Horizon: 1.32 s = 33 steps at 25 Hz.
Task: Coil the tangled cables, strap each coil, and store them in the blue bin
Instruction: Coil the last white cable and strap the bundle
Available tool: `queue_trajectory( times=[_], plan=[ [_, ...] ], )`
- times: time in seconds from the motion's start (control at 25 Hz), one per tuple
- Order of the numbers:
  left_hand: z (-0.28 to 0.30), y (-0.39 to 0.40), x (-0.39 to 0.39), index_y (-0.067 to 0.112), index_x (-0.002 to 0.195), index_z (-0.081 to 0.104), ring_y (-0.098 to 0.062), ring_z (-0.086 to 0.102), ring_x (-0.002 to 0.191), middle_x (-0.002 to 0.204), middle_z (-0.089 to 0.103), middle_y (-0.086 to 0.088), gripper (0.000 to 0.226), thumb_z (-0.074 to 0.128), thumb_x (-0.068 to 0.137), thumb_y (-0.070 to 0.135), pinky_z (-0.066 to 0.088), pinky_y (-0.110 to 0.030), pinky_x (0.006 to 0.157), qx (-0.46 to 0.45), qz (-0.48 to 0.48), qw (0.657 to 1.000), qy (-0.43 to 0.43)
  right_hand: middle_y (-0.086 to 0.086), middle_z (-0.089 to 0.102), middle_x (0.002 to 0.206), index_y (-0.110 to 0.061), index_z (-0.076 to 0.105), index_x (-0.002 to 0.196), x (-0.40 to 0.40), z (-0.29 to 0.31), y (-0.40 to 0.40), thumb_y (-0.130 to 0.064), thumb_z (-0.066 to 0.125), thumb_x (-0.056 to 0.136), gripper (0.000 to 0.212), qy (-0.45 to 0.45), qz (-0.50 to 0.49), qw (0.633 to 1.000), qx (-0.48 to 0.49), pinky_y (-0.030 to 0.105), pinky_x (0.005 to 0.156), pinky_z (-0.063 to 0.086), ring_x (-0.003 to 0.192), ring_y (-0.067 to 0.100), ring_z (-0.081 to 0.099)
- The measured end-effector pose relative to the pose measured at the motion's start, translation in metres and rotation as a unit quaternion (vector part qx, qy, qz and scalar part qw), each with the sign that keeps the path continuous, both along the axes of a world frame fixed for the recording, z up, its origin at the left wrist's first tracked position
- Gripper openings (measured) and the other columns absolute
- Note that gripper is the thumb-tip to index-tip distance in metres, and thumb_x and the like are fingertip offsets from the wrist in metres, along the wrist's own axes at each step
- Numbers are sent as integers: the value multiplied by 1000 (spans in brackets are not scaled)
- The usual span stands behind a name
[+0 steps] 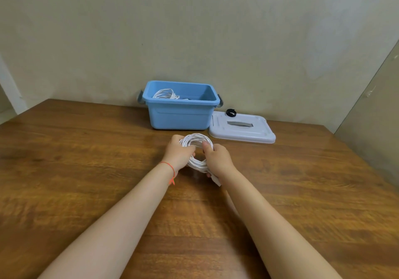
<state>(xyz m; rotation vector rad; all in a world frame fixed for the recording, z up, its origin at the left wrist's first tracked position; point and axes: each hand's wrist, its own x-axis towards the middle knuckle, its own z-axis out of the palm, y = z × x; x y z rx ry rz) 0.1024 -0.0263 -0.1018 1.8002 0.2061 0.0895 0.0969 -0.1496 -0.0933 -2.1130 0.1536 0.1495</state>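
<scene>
Coil: we hold a white cable coil (196,149) just above the wooden table (86,159), near the middle, a little nearer to us than the blue bin (180,114).
Left hand: our left hand (180,152) grips the coil's left side, fingers curled round the bundled loops; a red thread bracelet (169,167) sits on that wrist.
Right hand: our right hand (217,158) holds the near right side, thumb pressed over the strands and fingers closed beneath.
Why held so: we judge the two-sided hold keeps the loops from springing apart while no strap is on them.
Cable against the grip: the far arc of the ring shows free between our hands; a short tail of cable hangs out below our right hand.
Bin: it stands open at the far edge against the wall, with another white coil (165,94) already lying in its left part.
Lid: the pale lid (241,129) lies flat just right of the bin, presumably set aside so the bin stays open.
Strap: a black strap (231,113) rests at the lid's far edge, well apart from our hands; we judge strapping comes next.
</scene>
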Motion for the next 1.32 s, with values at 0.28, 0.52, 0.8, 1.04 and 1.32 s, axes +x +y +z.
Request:
queue_trajectory(
  times=[0.28, 0.52, 0.8, 1.04, 1.32],
  plan=[
    [9, -2, 32, 6, 120, 50, -35, 54, 116, 127, 57, -19, 25, 40, 98, 8, 41, -35, 84, 437, -123, 890, 49, 7, 64, 89, -10, 58, 95, 20, 16, -16, -46, 45, 101, 39, 40, 75, 950, -302, 32, 64, 47, 77, 23, 62],
    [6, -21, 62, 18, 116, 62, -27, 59, 106, 116, 64, -6, 25, 51, 93, 14, 48, -35, 85, 392, -166, 904, -26, 6, 59, 81, -6, 65, 109, 69, 35, -67, -44, 46, 99, 44, -21, 29, 965, -258, 32, 63, 45, 73, 25, 56],
    [33, -51, 108, 17, 136, 57, -18, 45, 130, 139, 53, -4, 42, 41, 98, 15, 35, -31, 110, 310, -263, 908, -98, 10, 49, 143, -12, 52, 139, 172, 21, -95, -15, 52, 95, 44, -135, 31, 956, -258, 33, 100, 40, 129, 29, 47],
    [26, -80, 151, 11, 139, 50, -26, 52, 117, 135, 54, -12, 42, 39, 99, 15, 43, -35, 96, 347, -265, 897, -70, 8, 63, 124, -25, 65, 120, 238, -10, -100, -21, 54, 90, 33, -125, 52, 941, -311, 40, 91, 48, 110, 31, 56],
    [25, -70, 127, 19, 152, 33, -24, 42, 136, 151, 42, -9, 57, 39, 97, 5, 37, -41, 112, 246, -228, 940, -61, -1, 66, 84, -21, 56, 101, 162, 12, -102, -11, 66, 87, 20, -170, 3, 983, -63, 32, 70, 45, 77, 18, 59]
  ],
)
